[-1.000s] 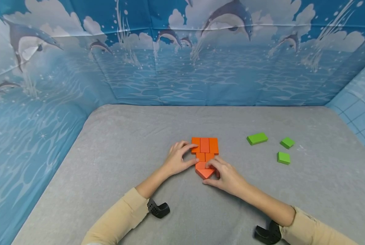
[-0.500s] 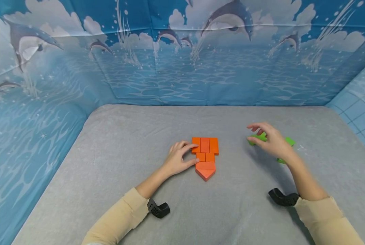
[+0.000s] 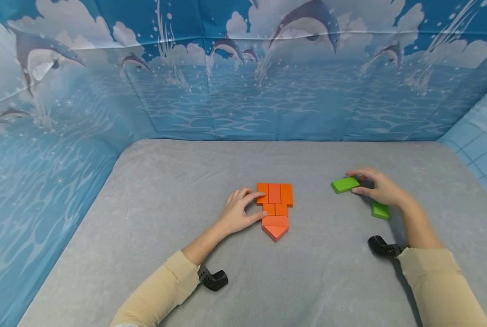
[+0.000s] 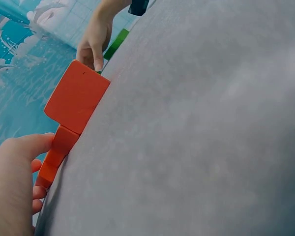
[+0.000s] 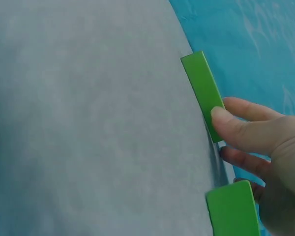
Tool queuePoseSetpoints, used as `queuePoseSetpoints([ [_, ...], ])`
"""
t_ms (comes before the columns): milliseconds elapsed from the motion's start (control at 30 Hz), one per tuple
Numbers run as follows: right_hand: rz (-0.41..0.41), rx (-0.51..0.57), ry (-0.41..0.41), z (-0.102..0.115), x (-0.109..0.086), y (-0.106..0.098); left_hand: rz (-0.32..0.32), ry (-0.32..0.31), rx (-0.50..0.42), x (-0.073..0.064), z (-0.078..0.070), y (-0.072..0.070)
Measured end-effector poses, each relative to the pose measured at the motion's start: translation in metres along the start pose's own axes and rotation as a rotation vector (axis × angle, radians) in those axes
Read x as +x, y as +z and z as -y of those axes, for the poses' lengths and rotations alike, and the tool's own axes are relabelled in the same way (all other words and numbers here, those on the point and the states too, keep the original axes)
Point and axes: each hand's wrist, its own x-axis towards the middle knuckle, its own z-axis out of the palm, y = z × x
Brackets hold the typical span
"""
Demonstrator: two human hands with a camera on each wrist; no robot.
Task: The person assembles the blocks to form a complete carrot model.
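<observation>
Flat orange blocks (image 3: 274,194) lie tight together on the grey cloth, with a triangular block (image 3: 275,232) pointing toward me at the near end. My left hand (image 3: 236,215) rests along their left side, its index fingertip over the upper left block and its thumb at the narrower middle. To the right, my right hand (image 3: 380,187) pinches the right end of a long green block (image 3: 344,185) between thumb and index finger; the thumb lies on its near face in the right wrist view. A small green block (image 3: 380,210) sits under that wrist; another is hidden by the hand.
A grey cloth (image 3: 178,172) covers the surface. A blue sheet printed with dolphins (image 3: 243,104) hangs along the back and sides. Black curved mounts (image 3: 212,278) sit at both wrists, by the beige sleeves (image 3: 161,288).
My right hand has left the orange blocks, moved right to the green blocks, and taken hold of the long one's right end. The left hand has stayed in place.
</observation>
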Motion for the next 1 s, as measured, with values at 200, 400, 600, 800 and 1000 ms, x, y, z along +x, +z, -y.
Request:
queuePoseSetpoints([
  [200, 0.039, 0.017, 0.067, -0.002, 0.002, -0.001, -0.004, 0.003, 0.006, 0.000, 0.000, 0.000],
  [400, 0.046, 0.005, 0.098, 0.008, 0.008, 0.001, -0.011, 0.009, 0.001, 0.000, 0.000, 0.000],
  [600, -0.006, 0.040, 0.037, 0.034, 0.032, 0.017, -0.006, 0.006, 0.002, -0.001, 0.000, 0.000],
  [800, -0.018, 0.084, 0.028, 0.065, 0.064, 0.043, -0.007, 0.016, 0.013, 0.000, 0.000, 0.000],
  [1000, 0.021, 0.108, 0.048, 0.085, 0.092, 0.067, -0.006, 0.016, -0.002, 0.000, -0.001, -0.001],
])
